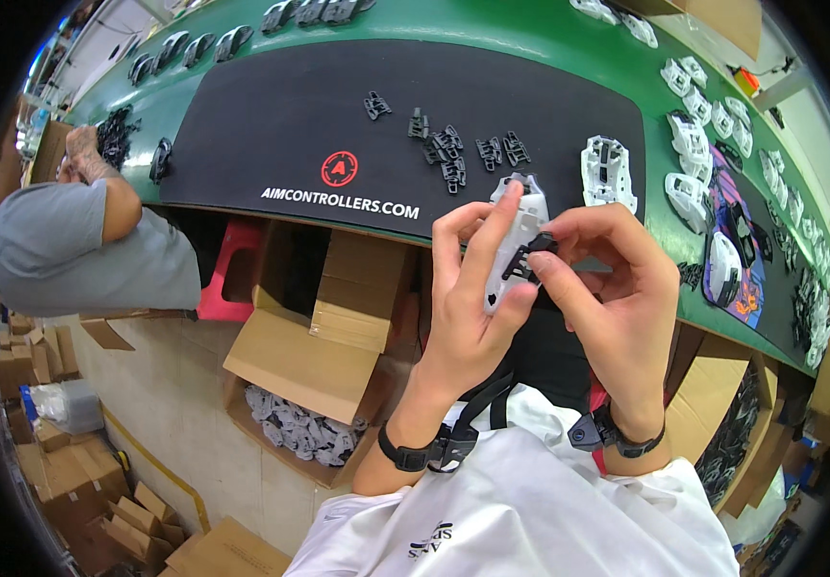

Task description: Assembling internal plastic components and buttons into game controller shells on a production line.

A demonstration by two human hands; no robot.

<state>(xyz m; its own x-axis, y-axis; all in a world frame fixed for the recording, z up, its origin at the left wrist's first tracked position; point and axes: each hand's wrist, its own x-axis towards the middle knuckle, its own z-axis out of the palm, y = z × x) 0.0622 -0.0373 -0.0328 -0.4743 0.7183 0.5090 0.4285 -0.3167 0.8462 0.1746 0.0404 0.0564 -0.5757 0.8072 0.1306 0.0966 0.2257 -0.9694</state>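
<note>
A white plastic controller shell is in my left hand, tilted up in front of me at the mat's near edge. My left fingers wrap its side, with the index stretched along it. Between the thumb and fingers of my right hand is a small black plastic bracket, pressed against the shell's inner face. Further off on the dark mat lie several similar black brackets. A second white shell rests there beyond my right hand.
Rows of white shells and a patterned mat occupy the green table's right side. Black shells line its far left. A co-worker in a grey shirt sits at left. Open cardboard boxes of parts stand below the near edge.
</note>
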